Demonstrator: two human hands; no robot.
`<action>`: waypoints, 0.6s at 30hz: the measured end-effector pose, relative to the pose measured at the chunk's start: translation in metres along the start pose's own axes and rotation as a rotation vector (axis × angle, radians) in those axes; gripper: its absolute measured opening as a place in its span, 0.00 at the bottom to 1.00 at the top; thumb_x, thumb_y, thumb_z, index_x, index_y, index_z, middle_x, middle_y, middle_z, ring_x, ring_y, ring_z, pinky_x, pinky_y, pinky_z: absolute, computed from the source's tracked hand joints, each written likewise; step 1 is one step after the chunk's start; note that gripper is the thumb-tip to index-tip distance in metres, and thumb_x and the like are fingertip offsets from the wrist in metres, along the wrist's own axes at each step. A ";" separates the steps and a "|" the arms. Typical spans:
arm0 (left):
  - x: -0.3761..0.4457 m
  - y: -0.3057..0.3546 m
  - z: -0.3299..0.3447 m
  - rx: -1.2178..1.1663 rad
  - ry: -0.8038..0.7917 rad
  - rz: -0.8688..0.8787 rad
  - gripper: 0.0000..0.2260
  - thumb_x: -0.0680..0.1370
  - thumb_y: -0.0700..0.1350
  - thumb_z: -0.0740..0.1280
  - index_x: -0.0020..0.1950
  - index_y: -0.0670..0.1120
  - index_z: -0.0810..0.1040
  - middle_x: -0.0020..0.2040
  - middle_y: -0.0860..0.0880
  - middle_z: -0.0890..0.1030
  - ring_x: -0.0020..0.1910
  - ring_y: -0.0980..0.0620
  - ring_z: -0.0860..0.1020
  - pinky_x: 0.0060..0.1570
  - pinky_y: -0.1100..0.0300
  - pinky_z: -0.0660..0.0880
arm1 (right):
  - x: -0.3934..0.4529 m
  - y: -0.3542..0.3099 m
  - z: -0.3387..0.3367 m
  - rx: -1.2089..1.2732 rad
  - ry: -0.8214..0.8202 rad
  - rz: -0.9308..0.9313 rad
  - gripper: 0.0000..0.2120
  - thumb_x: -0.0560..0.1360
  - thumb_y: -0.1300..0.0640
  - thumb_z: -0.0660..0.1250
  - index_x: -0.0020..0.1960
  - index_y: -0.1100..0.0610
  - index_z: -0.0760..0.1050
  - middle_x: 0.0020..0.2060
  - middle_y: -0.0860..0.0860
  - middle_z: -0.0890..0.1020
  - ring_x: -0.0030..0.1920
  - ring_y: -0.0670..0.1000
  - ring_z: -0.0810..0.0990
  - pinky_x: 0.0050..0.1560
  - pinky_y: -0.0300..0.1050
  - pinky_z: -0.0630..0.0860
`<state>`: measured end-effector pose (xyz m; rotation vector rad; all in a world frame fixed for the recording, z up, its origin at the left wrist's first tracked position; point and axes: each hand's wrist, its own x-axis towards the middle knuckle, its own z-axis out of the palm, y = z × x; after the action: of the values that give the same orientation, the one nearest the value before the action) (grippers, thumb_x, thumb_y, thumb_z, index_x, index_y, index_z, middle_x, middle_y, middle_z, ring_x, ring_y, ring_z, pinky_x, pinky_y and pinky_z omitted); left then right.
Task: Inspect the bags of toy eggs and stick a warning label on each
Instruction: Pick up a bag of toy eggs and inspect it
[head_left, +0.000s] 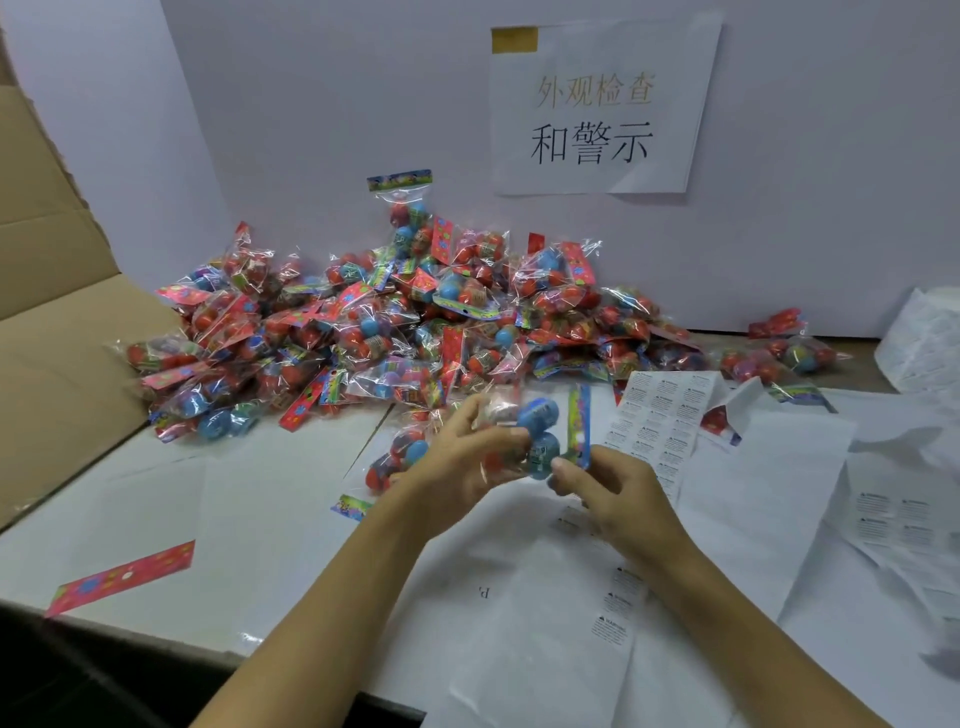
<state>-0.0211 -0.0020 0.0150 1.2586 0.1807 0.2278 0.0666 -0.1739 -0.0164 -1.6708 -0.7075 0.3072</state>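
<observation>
Here both hands, left (457, 457) and right (608, 483), reach forward together, fingers clamped on one bag of toy eggs (540, 436).

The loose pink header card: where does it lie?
In the head view, the loose pink header card lies on the white table's near-left edge, apart from the bag pile.

Heap of bags (415, 322) behind the held bag (540, 436), label sheet (665, 421) right, cardboard box (57, 322) left.
</observation>
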 end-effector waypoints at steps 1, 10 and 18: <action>0.001 -0.003 0.001 0.048 0.030 -0.004 0.18 0.70 0.36 0.73 0.57 0.42 0.72 0.49 0.38 0.80 0.44 0.43 0.83 0.45 0.49 0.81 | 0.002 0.000 -0.002 0.058 0.037 0.009 0.08 0.78 0.55 0.71 0.42 0.56 0.83 0.37 0.52 0.85 0.39 0.47 0.83 0.41 0.42 0.77; -0.010 -0.024 0.012 0.031 0.070 -0.115 0.13 0.76 0.50 0.76 0.50 0.41 0.83 0.51 0.36 0.83 0.47 0.38 0.84 0.46 0.48 0.82 | 0.009 0.000 -0.010 0.280 0.115 0.118 0.11 0.73 0.51 0.73 0.37 0.58 0.81 0.35 0.53 0.82 0.37 0.48 0.78 0.37 0.42 0.72; -0.013 -0.033 0.009 0.109 0.063 0.011 0.05 0.79 0.39 0.72 0.49 0.38 0.86 0.42 0.44 0.86 0.41 0.49 0.83 0.37 0.59 0.80 | 0.001 -0.004 0.000 0.205 -0.044 0.135 0.14 0.68 0.38 0.74 0.44 0.47 0.87 0.35 0.45 0.86 0.32 0.40 0.81 0.31 0.34 0.74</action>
<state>-0.0292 -0.0231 -0.0133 1.3617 0.2430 0.2703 0.0661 -0.1728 -0.0129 -1.5220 -0.5763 0.4966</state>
